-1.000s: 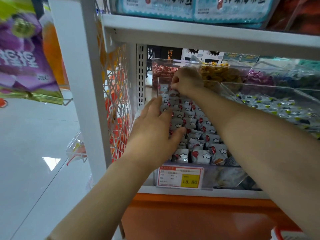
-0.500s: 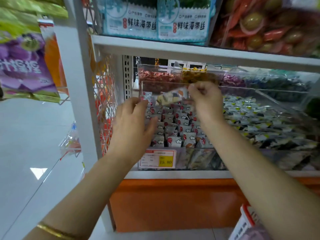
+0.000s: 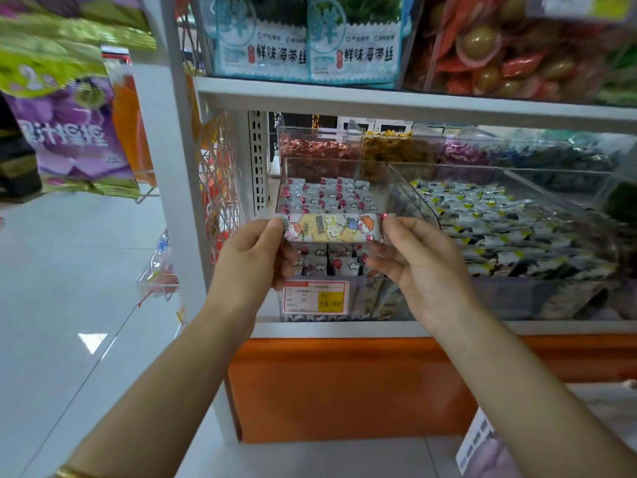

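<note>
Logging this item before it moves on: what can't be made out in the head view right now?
Head view throughout.
Print on the snack packet: too small to read; the left hand and right hand pinch and cover its ends.
Small lines on the price tag: blurred; only 15.80 reads.
Front rows of sachets in the clear bin: partly hidden behind packet and hands.
Lettering on the purple bag: motion-blurred.

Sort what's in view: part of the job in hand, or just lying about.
In hand: snack packet, left hand and right hand pinching its ends, clear bin behind it.
Lying about: price tag, seaweed bags, purple bag, next bin's packets.
</note>
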A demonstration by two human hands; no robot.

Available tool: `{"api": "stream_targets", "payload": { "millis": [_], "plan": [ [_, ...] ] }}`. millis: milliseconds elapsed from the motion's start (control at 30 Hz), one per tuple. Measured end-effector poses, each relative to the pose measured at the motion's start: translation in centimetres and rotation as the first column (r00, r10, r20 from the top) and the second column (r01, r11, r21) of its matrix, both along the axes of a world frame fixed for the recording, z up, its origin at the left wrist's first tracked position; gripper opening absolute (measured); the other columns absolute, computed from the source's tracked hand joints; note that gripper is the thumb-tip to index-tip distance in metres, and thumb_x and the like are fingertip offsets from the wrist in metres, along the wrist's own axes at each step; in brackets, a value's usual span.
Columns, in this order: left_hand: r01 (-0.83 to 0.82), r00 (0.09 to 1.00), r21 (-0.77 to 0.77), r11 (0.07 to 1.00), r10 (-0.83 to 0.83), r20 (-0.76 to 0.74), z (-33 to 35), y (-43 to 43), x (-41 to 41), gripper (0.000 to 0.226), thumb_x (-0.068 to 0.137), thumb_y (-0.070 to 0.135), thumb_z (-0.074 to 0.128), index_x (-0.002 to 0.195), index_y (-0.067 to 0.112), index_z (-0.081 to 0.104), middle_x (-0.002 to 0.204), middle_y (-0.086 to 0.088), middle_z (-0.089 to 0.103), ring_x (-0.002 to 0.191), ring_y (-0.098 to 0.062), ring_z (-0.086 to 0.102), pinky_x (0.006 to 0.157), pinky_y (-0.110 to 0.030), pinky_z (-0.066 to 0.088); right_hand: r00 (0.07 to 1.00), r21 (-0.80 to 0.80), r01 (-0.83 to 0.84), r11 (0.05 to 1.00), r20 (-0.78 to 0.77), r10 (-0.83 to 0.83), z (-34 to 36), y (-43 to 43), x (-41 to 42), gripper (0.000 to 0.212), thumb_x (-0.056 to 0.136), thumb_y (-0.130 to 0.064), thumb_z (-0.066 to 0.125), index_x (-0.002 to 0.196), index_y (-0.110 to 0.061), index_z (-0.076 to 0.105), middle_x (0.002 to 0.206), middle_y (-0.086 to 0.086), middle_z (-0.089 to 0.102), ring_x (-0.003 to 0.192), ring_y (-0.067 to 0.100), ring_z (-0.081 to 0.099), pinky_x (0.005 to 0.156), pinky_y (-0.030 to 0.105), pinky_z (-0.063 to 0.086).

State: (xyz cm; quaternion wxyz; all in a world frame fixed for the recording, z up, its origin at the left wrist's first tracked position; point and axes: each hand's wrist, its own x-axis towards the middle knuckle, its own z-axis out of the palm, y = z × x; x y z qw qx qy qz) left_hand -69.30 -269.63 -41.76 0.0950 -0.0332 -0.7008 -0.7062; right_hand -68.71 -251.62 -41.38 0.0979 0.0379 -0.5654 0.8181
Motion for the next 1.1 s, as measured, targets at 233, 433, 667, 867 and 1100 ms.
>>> {"api": "stream_targets", "payload": {
  "millis": [233, 433, 667, 867, 1100],
  "plan": [
    [0.044, 0.997, 0.168, 0.985, -0.054, 0.054, -0.2, -1.0, -0.4, 0.051, 0.099, 0.026, 0.041, 0.05, 0.02, 0.055, 0.048, -0.001, 0.043, 0.038, -0.008, 0.033, 0.037, -0.016, 0.031, 0.988, -0.179, -0.144, 0.973, 0.035, 0.152, -0.4, -0.1, -0.4, 0.015, 0.071, -0.008, 0.06, 0.084, -0.001, 0.062, 0.066, 0.006, 0.067, 0.061, 0.015, 0.067, 0.055, 0.019, 0.054],
    [0.208, 0.963, 0.48, 0.852, -0.265, 0.053, 0.1, -1.1, -0.5, 0.03, 0.099, 0.01, 0.038, 0.071, 0.009, 0.05, 0.05, -0.002, 0.049, 0.037, -0.005, 0.036, 0.035, -0.013, 0.033, 0.994, -0.177, -0.089, 0.98, 0.051, 0.099, -0.9, 0.1, -1.2, 0.008, 0.08, 0.004, 0.056, 0.084, -0.001, 0.059, 0.066, 0.007, 0.067, 0.061, 0.016, 0.068, 0.055, 0.02, 0.055],
    [0.105, 0.979, -0.112, 0.988, -0.122, -0.16, -0.1, -0.1, 0.1, 0.018, 0.095, 0.001, 0.043, 0.093, 0.014, 0.055, 0.07, 0.0, 0.068, 0.057, -0.011, 0.062, 0.051, -0.023, 0.051, 0.997, 0.16, 0.072, 0.984, -0.045, -0.066, -1.1, 0.8, -1.1, 0.023, 0.073, -0.03, 0.068, 0.062, -0.016, 0.053, 0.068, 0.004, 0.062, 0.06, 0.018, 0.063, 0.054, 0.028, 0.054],
    [0.114, 0.988, -0.143, 0.983, -0.128, -0.091, 0.1, -0.2, 0.2, 0.03, 0.076, 0.033, 0.066, 0.101, 0.018, 0.059, 0.087, 0.001, 0.067, 0.066, -0.006, 0.061, 0.056, -0.02, 0.05, 0.992, 0.37, 0.072, 0.926, -0.121, -0.029, -1.2, 1.6, -1.1, 0.013, 0.081, -0.021, 0.069, 0.091, -0.03, 0.071, 0.098, -0.002, 0.071, 0.094, 0.013, 0.066, 0.082, 0.036, 0.054],
    [0.089, 0.986, -0.174, 0.981, -0.112, -0.123, 0.6, -0.7, 0.2, 0.022, 0.086, 0.017, 0.06, 0.105, 0.022, 0.068, 0.088, -0.003, 0.071, 0.076, -0.01, 0.067, 0.066, -0.015, 0.053, 0.984, 0.495, 0.112, 0.862, -0.175, -0.027, -0.6, 1.2, -0.7, 0.013, 0.075, -0.031, 0.066, 0.086, -0.03, 0.075, 0.086, -0.008, 0.072, 0.085, 0.009, 0.067, 0.073, 0.026, 0.05]
  ]
}}
